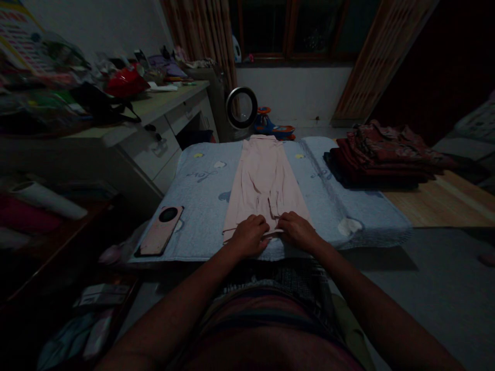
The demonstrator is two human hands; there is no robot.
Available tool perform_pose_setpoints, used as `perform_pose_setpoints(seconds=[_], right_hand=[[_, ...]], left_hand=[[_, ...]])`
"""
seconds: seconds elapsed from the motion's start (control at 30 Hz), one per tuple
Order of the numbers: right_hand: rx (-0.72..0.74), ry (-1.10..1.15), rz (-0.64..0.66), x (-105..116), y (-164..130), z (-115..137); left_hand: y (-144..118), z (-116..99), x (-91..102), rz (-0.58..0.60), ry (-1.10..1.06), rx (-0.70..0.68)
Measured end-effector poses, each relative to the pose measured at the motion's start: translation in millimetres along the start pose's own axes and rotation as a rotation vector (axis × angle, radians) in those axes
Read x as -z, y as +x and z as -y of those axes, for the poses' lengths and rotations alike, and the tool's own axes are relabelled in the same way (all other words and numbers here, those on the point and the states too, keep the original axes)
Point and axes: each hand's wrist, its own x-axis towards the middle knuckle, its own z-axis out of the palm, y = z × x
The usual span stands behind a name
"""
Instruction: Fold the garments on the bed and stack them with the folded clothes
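Observation:
A pale pink garment, which looks like a shirt, lies lengthwise on the blue quilted cover, its narrow end away from me and its wide end at the near edge. My left hand has its fingers curled on the near hem, left of centre. Close beside it, my right hand pinches the same hem, with a small gap between the two hands. Some creases and a slit-like fold show just beyond my fingers. The fingertips are partly hidden.
A phone lies on the cover at left. Folded dark red clothes are stacked at right, by a bare wooden board. A cluttered desk stands on the left; a round fan and a blue-orange toy are beyond.

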Motion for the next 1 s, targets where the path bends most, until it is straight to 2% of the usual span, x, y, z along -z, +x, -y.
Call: perform_pose_setpoints(seconds=[0.17, 0.27, 0.47, 0.57, 0.7, 0.77, 0.83, 1.0], right_hand=[[-0.057, 0.048, 0.014, -1.3, 7.6, -5.8], [-0.081, 0.027, 0.006, -1.0, 5.3, -3.3], [-0.070, -0.082, -0.184, -10.5, -3.4, 2.9], [-0.075, -0.134, -0.194, -19.5, -2.4, -4.2], [-0.080, -0.137, -0.122, -14.4, 6.4, -14.4], [-0.098, -0.105, -0.012, 0.3, 13.6, -16.6], [-0.116, -0.070, 0.108, 20.9, 22.4, -18.0], [-0.114, -0.026, 0.263, 75.0, 52.3, -29.4]], left_hand=[[6.5, -16.1, -11.3, -0.048, 0.150, 0.125], [11.7, -15.8, -17.4, -0.062, 0.201, 0.170], [11.4, 2.3, -21.2, -0.107, 0.187, 0.050], [5.7, 11.0, -27.5, -0.152, 0.193, 0.024], [5.5, 19.8, -28.4, -0.089, 0.144, 0.007], [10.6, 22.7, -17.6, -0.025, 0.090, 0.007], [19.0, 25.5, 1.6, 0.055, 0.032, 0.025], [54.4, 41.0, 67.3, 0.200, -0.063, 0.008]])
